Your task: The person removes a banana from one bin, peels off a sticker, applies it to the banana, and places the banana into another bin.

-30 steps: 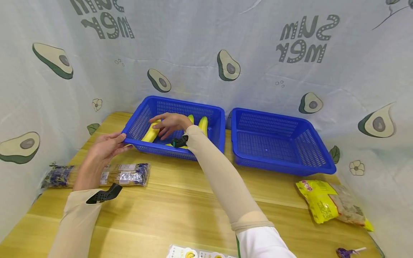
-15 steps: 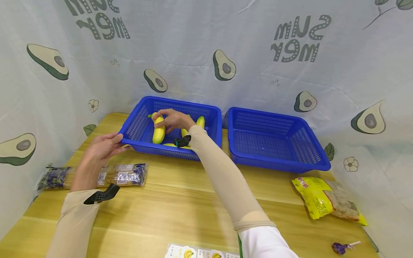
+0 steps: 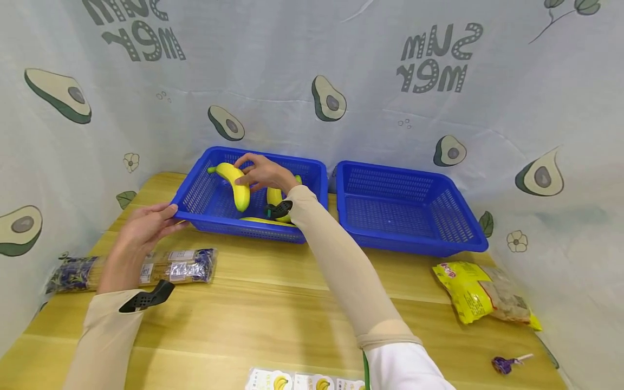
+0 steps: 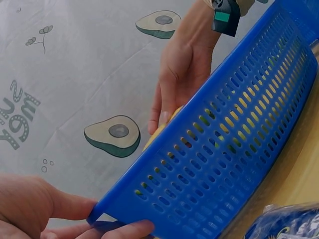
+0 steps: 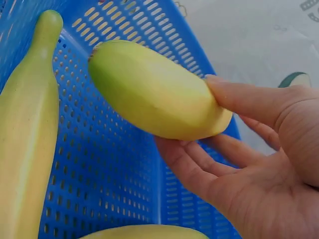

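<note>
My right hand [image 3: 264, 172] pinches a yellow banana [image 3: 234, 181] with a green stem, raised inside the left blue basket [image 3: 254, 230]. In the right wrist view the thumb lies on one side of the held banana [image 5: 154, 92] and the fingers on the other. Other bananas stay in the basket, one [image 3: 274, 197] beside my right wrist and one [image 3: 265, 221] along the front wall. My left hand [image 3: 146, 230] grips the basket's front left corner; in the left wrist view the thumb is above the rim [image 4: 97, 211] and fingers are below.
A second blue basket [image 3: 414, 244] stands to the right. A clear pack of noodle-like sticks [image 3: 180, 266] lies beneath my left forearm. A yellow bag [image 3: 468, 292] and a purple lollipop [image 3: 503, 364] lie at the right. Banana-printed cards [image 3: 297, 381] lie at the front edge.
My right hand has taken hold of the leftmost banana and lifted it, and the banana has turned. The left hand keeps its grip on the basket. The head view has shifted slightly.
</note>
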The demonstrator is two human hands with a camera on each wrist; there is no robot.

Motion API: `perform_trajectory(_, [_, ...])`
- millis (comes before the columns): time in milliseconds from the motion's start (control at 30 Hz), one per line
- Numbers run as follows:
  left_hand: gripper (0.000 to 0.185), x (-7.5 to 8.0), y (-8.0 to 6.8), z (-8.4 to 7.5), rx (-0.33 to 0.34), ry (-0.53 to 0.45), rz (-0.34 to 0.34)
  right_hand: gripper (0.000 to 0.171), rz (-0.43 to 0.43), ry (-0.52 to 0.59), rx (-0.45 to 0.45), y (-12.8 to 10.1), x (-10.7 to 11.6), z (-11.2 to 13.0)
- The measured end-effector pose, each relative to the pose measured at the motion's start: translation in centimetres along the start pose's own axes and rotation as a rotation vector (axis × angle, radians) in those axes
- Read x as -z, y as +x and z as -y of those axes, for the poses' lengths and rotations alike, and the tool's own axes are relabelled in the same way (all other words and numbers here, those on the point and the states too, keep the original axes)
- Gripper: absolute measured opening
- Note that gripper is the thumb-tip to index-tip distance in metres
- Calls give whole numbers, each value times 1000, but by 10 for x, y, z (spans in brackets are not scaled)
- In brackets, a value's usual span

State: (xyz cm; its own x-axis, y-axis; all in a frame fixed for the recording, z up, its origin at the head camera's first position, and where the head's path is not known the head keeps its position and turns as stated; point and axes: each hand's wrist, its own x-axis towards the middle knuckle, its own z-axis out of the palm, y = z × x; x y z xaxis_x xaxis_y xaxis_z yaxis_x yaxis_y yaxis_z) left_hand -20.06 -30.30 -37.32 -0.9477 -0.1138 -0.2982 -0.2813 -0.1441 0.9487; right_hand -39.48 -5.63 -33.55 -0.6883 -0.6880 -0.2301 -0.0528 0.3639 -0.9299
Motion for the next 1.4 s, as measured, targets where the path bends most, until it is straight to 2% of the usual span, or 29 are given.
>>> perform_trajectory(167, [61,-4,0,0,7,-45,-1,50,-41,-68,1,-10,7,2])
perform_trajectory(367, [64,-5,0,0,24,-95,-5,53,-33,-134,50,-23,15,3])
perform_trajectory(667, [63,-9,0,-1,33,-92,0,43,-52,-11,102,-41,26,0])
perform_trajectory(933, [67,-4,-4,-4,58,-151,4,41,-38,-4,165,-60,30,5])
perform_trajectory(1033, [58,-3,-4,-4,80,-200,1,40,-53,-27,182,-69,31,7])
perform_trajectory(1200, [25,-3,-1,-2,103,-300,19,40,-65,-58,195,-88,37,8])
perform_trajectory(1400, [13,-4,0,0,85,-379,41,39,-81,-59,198,-121,43,7])
